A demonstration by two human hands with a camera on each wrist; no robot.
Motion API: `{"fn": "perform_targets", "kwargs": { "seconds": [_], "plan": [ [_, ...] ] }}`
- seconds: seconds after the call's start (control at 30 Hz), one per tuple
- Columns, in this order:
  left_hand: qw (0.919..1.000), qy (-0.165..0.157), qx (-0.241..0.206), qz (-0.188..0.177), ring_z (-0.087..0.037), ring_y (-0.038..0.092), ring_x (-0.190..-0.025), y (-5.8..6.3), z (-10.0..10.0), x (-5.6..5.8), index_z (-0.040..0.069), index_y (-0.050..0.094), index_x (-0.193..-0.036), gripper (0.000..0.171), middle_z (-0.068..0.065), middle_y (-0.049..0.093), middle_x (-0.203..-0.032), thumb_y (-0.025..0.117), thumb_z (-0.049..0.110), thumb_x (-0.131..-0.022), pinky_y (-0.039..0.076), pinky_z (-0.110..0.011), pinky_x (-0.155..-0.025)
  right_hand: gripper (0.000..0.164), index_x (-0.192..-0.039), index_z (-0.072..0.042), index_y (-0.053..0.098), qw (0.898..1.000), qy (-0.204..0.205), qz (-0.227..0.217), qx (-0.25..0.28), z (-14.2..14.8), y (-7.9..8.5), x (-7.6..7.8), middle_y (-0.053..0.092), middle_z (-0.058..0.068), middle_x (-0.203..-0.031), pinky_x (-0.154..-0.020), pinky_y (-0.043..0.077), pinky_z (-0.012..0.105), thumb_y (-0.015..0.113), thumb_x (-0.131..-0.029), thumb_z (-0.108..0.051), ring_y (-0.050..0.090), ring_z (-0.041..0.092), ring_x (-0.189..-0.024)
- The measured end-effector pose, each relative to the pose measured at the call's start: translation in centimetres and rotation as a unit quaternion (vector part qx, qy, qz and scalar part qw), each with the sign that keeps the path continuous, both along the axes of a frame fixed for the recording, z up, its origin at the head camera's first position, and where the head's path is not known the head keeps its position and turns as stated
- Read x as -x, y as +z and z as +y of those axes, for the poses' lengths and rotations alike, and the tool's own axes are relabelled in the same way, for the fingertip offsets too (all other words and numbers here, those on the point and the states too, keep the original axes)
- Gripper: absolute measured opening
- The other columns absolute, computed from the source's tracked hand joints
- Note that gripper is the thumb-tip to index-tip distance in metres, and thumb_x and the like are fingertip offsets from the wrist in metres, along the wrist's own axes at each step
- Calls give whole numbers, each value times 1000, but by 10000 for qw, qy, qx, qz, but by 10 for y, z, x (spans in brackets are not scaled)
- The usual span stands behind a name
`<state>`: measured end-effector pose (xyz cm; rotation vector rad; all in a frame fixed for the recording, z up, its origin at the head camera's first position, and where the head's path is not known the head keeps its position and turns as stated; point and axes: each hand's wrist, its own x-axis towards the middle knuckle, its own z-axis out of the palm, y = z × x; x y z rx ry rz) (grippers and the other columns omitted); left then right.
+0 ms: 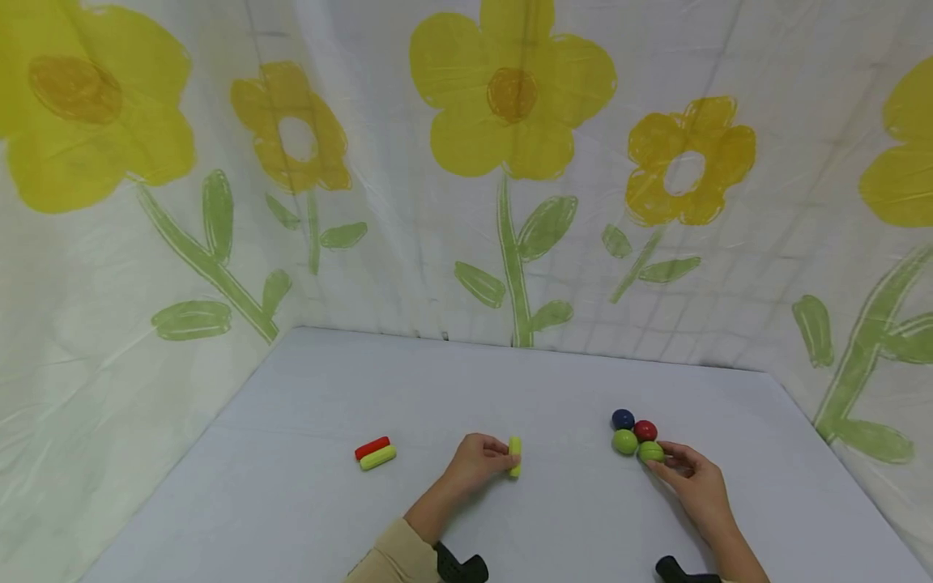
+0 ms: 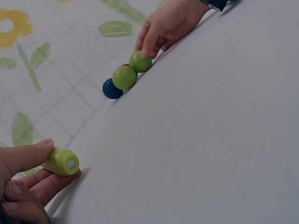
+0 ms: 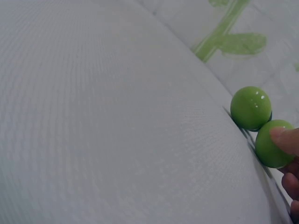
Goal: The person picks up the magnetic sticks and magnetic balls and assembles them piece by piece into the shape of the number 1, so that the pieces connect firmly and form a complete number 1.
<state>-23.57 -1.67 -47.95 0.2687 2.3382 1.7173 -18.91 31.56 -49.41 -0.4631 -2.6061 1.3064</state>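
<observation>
My left hand (image 1: 475, 465) pinches a short yellow-green rod (image 1: 515, 457) between thumb and fingers near the table's middle. In the left wrist view the rod (image 2: 64, 162) shows a round end with a small pale metal disc. My right hand (image 1: 696, 483) grips a green ball (image 1: 651, 453) with thumb and fingertips. Close against that ball lie a red ball (image 1: 645, 431), another green ball (image 1: 624, 442) and a dark blue ball (image 1: 623, 419). The right wrist view shows the thumb across the held green ball (image 3: 274, 151), beside the other green ball (image 3: 251, 108).
Left of my left hand, a red rod (image 1: 372, 448) and a yellow rod (image 1: 378, 457) lie side by side on the white table (image 1: 291, 518). A white curtain painted with yellow flowers (image 1: 513, 93) hangs behind the table and along its sides.
</observation>
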Motion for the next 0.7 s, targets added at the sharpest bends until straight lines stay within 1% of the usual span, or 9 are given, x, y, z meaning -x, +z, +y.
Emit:
{"fn": "perform_targets", "kwargs": {
  "seconds": [0.23, 0.37, 0.57, 0.7],
  "plan": [
    [10000, -44, 38, 5, -12, 60, -74, -2, 1, 0, -8, 68, -93, 22, -7, 69, -82, 76, 10, -84, 47, -27, -65, 48, -125, 0, 61, 10000, -40, 17, -23, 0, -1, 1, 65, 13, -109, -71, 42, 20, 74, -86, -25, 50, 2, -85],
    [10000, -36, 34, 37, -12, 59, -73, -3, 1, 0, -7, 68, -92, 21, -7, 69, -81, 76, 10, -84, 47, -27, -64, 48, -124, 1, 61, 10000, -13, 36, -60, -1, 1, 1, 65, 13, -107, -70, 42, 20, 75, -86, -25, 51, 3, -84],
    [10000, -50, 10, 73, -11, 59, -72, -5, 1, 0, -8, 68, -91, 20, -8, 69, -80, 76, 10, -84, 47, -27, -64, 53, -125, 3, 59, 10000, 41, -6, -55, -1, 2, 0, 65, 14, -106, -69, 42, 21, 76, -86, -29, 51, 4, -84],
    [10000, -37, 48, 69, -12, 59, -73, -4, 1, 0, -7, 68, -91, 20, -8, 69, -80, 76, 10, -84, 47, -28, -64, 50, -125, 2, 60, 10000, -24, -36, -55, -2, 1, 0, 65, 13, -104, -69, 42, 21, 75, -86, -26, 51, 5, -84]
  ]
}}
